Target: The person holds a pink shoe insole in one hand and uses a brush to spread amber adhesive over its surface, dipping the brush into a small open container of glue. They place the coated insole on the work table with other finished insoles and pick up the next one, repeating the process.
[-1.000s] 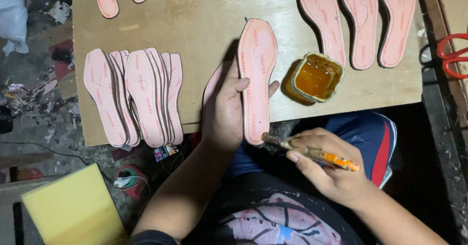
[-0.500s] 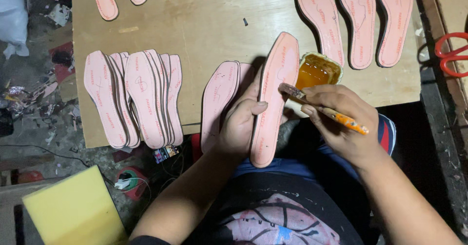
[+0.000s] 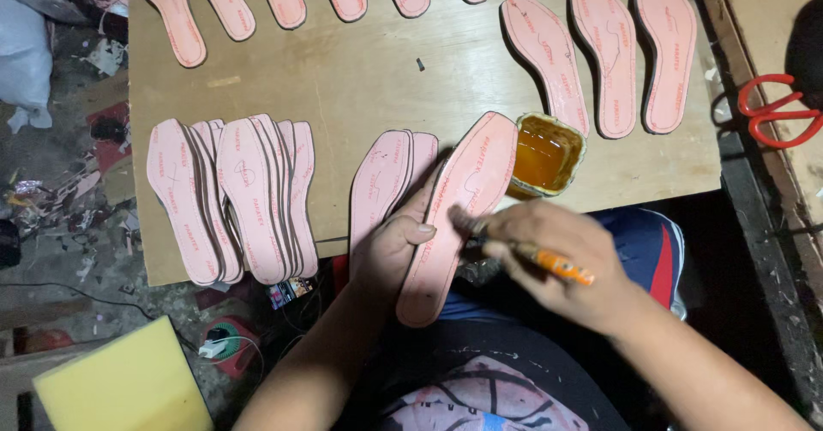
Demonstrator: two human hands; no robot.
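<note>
My left hand grips a pink shoe insole by its left edge, holding it tilted over the board's front edge. My right hand holds a brush with an orange handle; its bristle end touches the insole near my left thumb. A small tub of amber glue sits on the board just right of the insole's toe. A short overlapping stack of pink insoles lies under and left of my left hand.
A wooden board carries a fanned pile of insoles at left, a row of single insoles along the far edge, and three insoles at right. Red-handled scissors lie far right. A yellow sponge block sits lower left.
The held insole has swung from upright to a rightward tilt. My right hand came up from my lap to the glue tub, then back onto the insole with the brush.
</note>
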